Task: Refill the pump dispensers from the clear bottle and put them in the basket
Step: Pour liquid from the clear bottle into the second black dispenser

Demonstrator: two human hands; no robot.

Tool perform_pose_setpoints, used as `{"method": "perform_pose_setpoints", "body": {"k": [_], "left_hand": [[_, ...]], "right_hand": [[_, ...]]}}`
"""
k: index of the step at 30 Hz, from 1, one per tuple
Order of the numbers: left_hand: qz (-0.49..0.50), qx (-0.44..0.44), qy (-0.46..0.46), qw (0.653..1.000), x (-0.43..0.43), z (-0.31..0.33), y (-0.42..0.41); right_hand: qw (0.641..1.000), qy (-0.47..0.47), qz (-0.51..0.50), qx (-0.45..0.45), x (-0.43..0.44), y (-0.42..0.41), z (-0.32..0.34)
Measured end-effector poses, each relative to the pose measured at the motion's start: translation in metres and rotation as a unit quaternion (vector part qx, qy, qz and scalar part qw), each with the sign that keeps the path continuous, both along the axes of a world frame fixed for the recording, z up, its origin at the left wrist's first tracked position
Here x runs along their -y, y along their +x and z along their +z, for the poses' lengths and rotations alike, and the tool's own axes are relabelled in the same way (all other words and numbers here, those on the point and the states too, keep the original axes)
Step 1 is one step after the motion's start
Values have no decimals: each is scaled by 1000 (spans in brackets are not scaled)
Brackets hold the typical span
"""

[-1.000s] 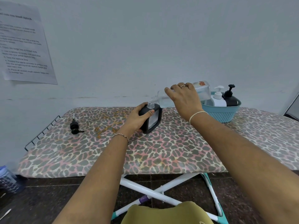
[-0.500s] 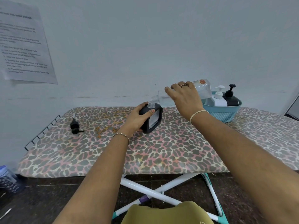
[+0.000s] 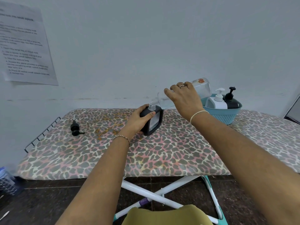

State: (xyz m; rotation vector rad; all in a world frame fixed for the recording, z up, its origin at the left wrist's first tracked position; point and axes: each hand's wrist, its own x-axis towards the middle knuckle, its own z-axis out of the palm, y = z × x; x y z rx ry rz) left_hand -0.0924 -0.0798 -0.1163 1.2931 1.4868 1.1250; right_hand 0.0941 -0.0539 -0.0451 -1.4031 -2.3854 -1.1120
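Fingers (image 3: 169,92) of right hand (image 3: 185,98) wrap tilted clear bottle (image 3: 203,88), neck at open dark dispenser (image 3: 155,123) mouth; left hand (image 3: 138,120) grips that dispenser.
Dispenser mid-surface (image 3: 162,156) toward far edge; basket (image 3: 224,115) at far right edge holds two pump dispensers (image 3: 218,102); loose pump (image 3: 75,128) near left edge.

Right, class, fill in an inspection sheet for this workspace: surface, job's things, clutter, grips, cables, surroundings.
Surface: ironing board with a leopard-print cover; orange stains left of centre.
Job's things: clear bottle tilted, neck at the mouth of the open dispenser; a loose pump head lies on the board to the left; basket at the right holds a white dispenser and a black dispenser.
Clutter: blue-capped bottle on the floor, far left.
Grips: left hand holds the open dispenser; right hand holds the clear bottle.
Cables: nothing seen.
Surroundings: printed sheet on the wall; dark tiled floor.
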Motion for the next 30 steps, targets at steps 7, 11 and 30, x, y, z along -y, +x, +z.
{"method": "perform_pose_setpoints", "body": {"k": [7,11,30], "left_hand": [[-1,-4,1,1000,1,0,0],[-1,-1,-2,1000,1,1,0],[-1,-3,-8,1000,3,2,1]], "right_hand": [[1000,5,3,11,-1,0,1],[1000,5,6,18,0,0,2],[998,17,19,58,-5,-2,10]]}}
